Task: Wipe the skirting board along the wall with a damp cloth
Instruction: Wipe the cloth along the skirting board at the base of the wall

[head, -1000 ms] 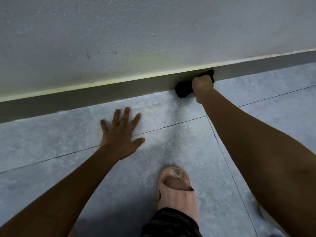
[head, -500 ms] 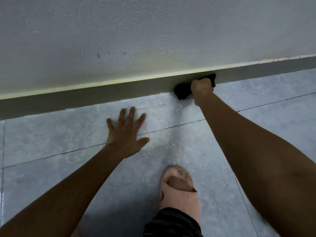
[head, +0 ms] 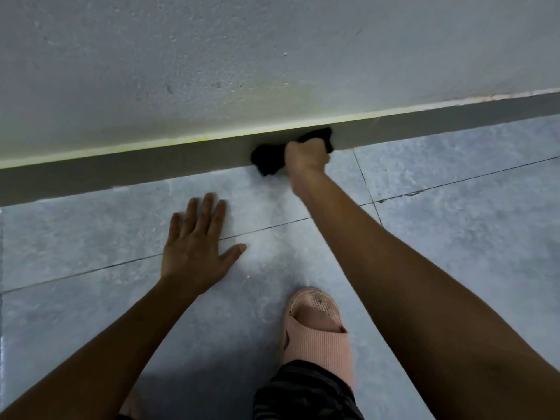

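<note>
A: Two hands in view. The right hand (head: 306,157) is clenched around a black crumpled cloth (head: 268,160), which is pressed against the dark grey skirting board (head: 121,174) where board meets floor. The left hand (head: 197,247) is released, laid flat with fingers spread on the pale blue-grey tiled floor (head: 454,225), well apart from the cloth and nearer the camera.

B: Anything hidden?

A: Part of the cloth is covered by the right fist; black bunches stick out on both sides of it. Dampness cannot be judged. Both forearms are cut off by the lower frame edge. A pink ribbed foam slipper (head: 315,331) is seen between the arms, its heel hidden under dark patterned fabric (head: 303,392).

B: Surfaces?

A: The rough white plastered wall (head: 272,56) is pitted, with a yellowish line along the board's top edge. The board is a smooth, flat, matte strip. The tiles are mottled, divided by thin dark grout lines. The slipper toe is perforated and soiled.
</note>
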`<state>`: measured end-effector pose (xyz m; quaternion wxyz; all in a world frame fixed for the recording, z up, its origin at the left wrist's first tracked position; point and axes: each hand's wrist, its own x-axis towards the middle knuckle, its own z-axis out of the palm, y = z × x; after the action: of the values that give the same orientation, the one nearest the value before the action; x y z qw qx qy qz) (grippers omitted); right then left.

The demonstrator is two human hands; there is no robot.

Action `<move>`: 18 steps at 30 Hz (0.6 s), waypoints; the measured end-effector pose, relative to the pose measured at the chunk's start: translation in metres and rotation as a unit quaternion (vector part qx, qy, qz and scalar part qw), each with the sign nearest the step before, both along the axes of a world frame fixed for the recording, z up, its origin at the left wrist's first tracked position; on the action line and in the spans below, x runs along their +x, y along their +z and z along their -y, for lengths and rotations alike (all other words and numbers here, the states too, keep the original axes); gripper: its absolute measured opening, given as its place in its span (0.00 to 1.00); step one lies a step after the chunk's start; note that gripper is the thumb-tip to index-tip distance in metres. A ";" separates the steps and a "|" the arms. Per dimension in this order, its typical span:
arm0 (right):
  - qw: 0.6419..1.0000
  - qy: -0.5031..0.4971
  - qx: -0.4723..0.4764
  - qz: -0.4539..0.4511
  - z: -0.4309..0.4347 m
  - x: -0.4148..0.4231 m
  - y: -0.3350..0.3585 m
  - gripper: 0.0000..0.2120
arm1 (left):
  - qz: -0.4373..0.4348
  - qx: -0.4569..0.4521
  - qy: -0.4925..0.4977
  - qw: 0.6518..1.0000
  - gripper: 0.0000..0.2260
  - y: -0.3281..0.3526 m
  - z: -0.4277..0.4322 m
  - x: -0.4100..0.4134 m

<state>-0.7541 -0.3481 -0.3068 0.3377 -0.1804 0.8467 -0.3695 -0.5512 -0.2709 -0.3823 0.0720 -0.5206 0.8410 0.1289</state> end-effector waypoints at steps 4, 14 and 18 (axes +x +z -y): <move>0.998 0.017 0.055 -0.023 -0.004 -0.027 -0.005 0.12 | 0.002 0.009 0.007 1.000 0.39 -0.002 -0.002 0.009; 0.992 0.068 -0.033 0.104 -0.005 0.051 -0.004 0.06 | -0.016 0.004 0.054 0.998 0.44 -0.003 -0.004 0.021; 1.000 0.007 -0.005 -0.003 -0.002 0.012 -0.011 0.12 | -0.009 0.008 0.032 0.999 0.43 -0.001 -0.003 0.029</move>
<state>-0.7419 -0.3461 -0.3180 0.3364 -0.1891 0.8446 -0.3711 -0.5225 -0.2684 -0.3829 0.0642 -0.5458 0.8233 0.1421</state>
